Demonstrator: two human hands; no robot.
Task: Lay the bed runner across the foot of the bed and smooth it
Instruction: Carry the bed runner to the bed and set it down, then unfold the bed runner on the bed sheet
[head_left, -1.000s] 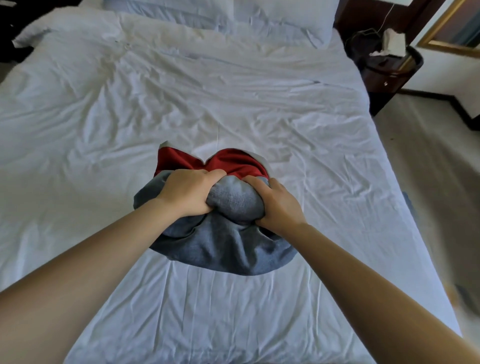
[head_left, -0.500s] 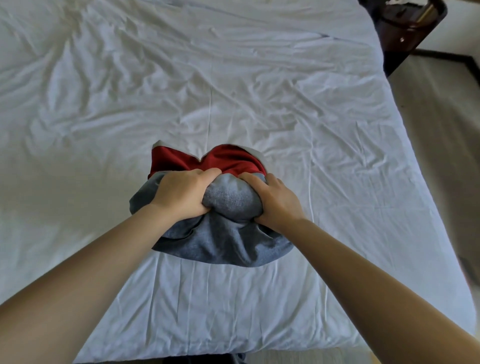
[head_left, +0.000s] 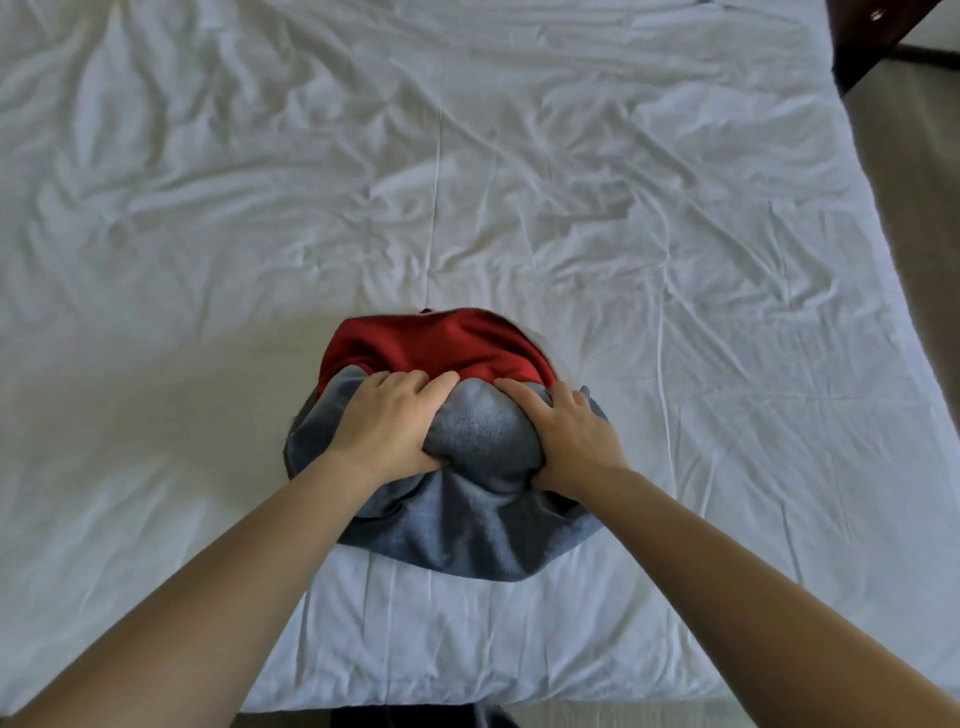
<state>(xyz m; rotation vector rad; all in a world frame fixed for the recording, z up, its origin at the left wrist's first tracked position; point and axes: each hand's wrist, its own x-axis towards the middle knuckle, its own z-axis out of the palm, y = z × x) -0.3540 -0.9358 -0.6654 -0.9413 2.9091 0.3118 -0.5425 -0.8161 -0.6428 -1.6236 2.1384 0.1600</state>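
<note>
Head view, item one: bed runner (head_left: 467, 530), grey cloth with a red face, lying bunched in a mound on the bed (head_left: 675, 260), directly under and around both grips, with the foot edge running just behind the wrists. Left grip (head_left: 387, 426) and right grip (head_left: 569, 439): fingers curling into the grey fabric, each clutching a handful and squeezing a bulge between them. Risk, as judged: with both handfuls sitting so close together, pulling apart may be drawing out twisted folds or leaving the red face showing unevenly; hauling hard may also be rucking the loose white sheet underneath. Surface: creased white bedding spreading ahead of and to both sides of the grips. Room: dark wooden furniture (head_left: 862, 36) standing far ahead-right of the right grip; brownish floor (head_left: 924, 182) lying beyond the bed edge on that side.
</note>
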